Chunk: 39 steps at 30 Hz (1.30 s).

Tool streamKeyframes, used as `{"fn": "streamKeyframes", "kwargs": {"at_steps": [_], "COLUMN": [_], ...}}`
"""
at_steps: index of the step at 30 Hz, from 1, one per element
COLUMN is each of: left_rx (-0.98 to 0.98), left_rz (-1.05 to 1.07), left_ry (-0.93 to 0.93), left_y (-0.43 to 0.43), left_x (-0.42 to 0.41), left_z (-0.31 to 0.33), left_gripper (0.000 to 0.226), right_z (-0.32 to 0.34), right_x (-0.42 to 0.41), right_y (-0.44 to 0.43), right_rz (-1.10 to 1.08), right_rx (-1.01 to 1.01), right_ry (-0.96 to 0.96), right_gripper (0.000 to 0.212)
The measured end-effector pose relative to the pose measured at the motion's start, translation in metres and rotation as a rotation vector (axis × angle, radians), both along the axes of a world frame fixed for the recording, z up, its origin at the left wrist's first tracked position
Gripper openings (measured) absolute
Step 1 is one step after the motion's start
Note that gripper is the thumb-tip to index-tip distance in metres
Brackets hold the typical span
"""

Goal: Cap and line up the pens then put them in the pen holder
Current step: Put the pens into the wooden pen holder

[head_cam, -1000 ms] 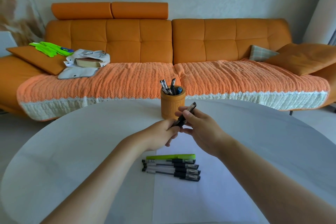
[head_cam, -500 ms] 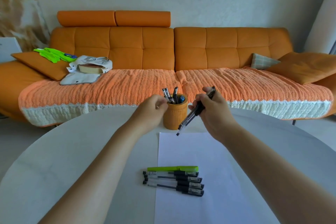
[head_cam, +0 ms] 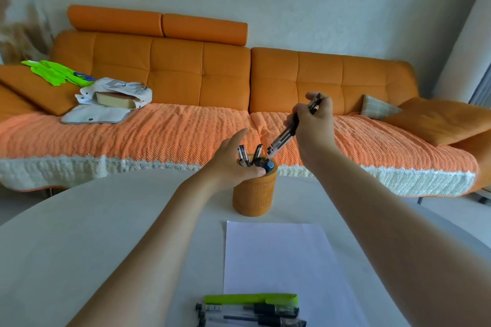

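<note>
Now the right hand (head_cam: pixel 316 125) pinches a pen (head_cam: pixel 283 138) tilted at one o'clock above the pen holder (head_cam: pixel 255 194); the left hand (head_cam: pixel 231 159), fingers straight, steadies its rim. Next, it likely needs lowering straight in.

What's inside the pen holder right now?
Several dark pens stand in the pen holder, plus a blue-topped one. Their lower parts are hidden by its wall, and the left hand covers part of the mouth.
</note>
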<state>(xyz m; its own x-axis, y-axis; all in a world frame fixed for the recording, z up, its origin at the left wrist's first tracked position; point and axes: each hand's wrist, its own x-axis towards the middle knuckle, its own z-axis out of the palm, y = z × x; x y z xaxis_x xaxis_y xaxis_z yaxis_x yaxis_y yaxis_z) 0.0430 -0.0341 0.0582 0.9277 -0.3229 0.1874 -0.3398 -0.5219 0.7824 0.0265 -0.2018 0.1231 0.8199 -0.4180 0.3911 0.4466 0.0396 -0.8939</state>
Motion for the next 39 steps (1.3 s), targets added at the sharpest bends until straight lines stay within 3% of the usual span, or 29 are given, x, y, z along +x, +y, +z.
{"fn": "streamKeyframes", "kwargs": {"at_steps": [8, 16, 19, 22, 25, 28, 34, 39], "left_rx": [-0.031, -0.284, -0.346, -0.416, -0.406, -0.38, -0.289, -0.311], "left_rz": [0.011, 0.029, -0.007, -0.029, -0.027, -0.037, -0.057, -0.053], "left_ry": [-0.105, -0.116, -0.086, -0.042, -0.044, -0.029, -0.005, 0.018], "left_y": [-0.003, -0.004, -0.005, -0.005, -0.005, -0.003, 0.0, 0.0], "left_x": [0.012, 0.014, 0.011, 0.011, 0.012, 0.012, 0.015, 0.016], "left_z": [-0.01, -0.016, -0.016, -0.016, -0.016, -0.016, -0.015, -0.017], "left_gripper": [0.082, 0.078, 0.078, 0.078, 0.077, 0.075, 0.068, 0.073], "right_z": [-0.039, -0.045, -0.043, -0.041, -0.044, -0.044, -0.032, -0.022], "right_x": [0.019, 0.018, 0.014, 0.011, 0.006, 0.004, 0.013, 0.02], "right_y": [0.022, 0.018, 0.016, 0.012, 0.01, 0.007, 0.004, 0.008], "right_rz": [0.093, 0.264, 0.352, 0.458, 0.375, 0.19, 0.195, 0.033], "right_rx": [-0.401, -0.55, -0.583, -0.473, -0.487, -0.726, -0.953, -0.838], "right_ry": [0.148, 0.387, 0.448, 0.419, 0.392, 0.354, 0.332, 0.103], "right_gripper": [0.02, 0.022, 0.047, 0.071, 0.056, 0.034, 0.019, 0.014]}}
